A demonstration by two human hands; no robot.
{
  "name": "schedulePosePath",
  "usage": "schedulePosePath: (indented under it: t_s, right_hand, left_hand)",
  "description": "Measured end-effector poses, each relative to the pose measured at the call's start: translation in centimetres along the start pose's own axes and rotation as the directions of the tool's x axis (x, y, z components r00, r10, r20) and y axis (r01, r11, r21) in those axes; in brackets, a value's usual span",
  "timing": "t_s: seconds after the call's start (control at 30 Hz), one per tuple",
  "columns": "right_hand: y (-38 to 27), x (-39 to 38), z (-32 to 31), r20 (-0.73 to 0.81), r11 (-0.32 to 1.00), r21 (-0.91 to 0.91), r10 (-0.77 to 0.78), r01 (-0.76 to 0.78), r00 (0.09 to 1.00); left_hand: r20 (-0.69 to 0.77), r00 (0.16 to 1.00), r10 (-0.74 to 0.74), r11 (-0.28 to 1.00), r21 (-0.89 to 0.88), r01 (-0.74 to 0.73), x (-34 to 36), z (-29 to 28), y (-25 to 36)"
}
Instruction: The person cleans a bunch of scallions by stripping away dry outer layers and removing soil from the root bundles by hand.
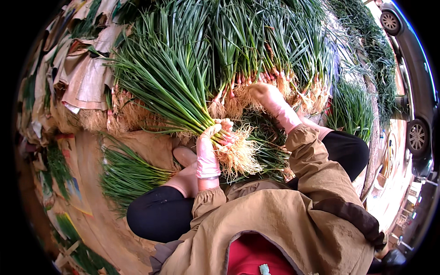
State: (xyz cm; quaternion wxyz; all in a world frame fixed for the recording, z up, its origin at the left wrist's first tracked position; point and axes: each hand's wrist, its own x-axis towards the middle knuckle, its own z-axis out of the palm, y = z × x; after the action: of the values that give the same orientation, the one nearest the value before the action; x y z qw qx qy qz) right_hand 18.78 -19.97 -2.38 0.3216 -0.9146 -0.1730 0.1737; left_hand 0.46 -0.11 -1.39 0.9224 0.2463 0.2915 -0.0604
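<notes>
My left hand point(211, 137), in a pale pink glove, grips a bundle of long green onion-like plants point(181, 96) below their leaves; their pale fibrous roots point(240, 153) fan out to its right. My right hand point(263, 96), also gloved, reaches into the row of upright plants point(236, 41) at their pinkish stem bases and roots. Its fingers are curled down, and whatever they hold is hidden. More loose plants point(266, 156) lie beneath, between the two hands.
Sack-like sheets point(91, 68) cover root bundles at left. Cut greens point(128, 178) lie on tan ground sheeting point(87, 160) beside my bent left leg point(158, 213). More greens point(348, 110) are piled by my right knee point(348, 156). A parked dark car point(410, 78) stands at far right.
</notes>
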Motion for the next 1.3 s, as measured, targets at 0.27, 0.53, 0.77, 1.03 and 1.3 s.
schedulePosePath:
  t_s: [0.27,0.53,0.77,1.03,1.3]
  right_hand:
    - [-6.4,4.2,1.6,-0.122,0.947,-0.16,0.261,-0.279,0.957]
    - [-5.3,1.0,3.0,0.293,0.787,0.589,0.004,-0.184,0.956]
    - [-6.3,-4.9,7.0,0.131,0.818,0.57,0.009,-0.082,0.991]
    - [7.1,-6.8,6.0,0.56,0.986,-0.154,0.142,-0.066,0.816]
    - [-8.4,-3.3,3.5,0.015,0.923,0.379,0.072,-0.073,0.997]
  left_hand:
    - [-0.07,0.997,0.039,0.995,0.094,-0.033,0.0,1.7,-0.5]
    - [-0.113,0.994,-0.014,0.972,0.231,0.04,-0.5,1.1,-0.1]
    - [-0.089,0.991,-0.101,0.982,0.152,0.114,-1.4,2.5,0.0]
    - [-0.025,0.991,-0.134,0.978,0.157,0.136,-1.3,2.2,-0.9]
    - [-0.075,0.991,-0.108,0.952,0.281,0.125,-2.1,2.3,-2.2]
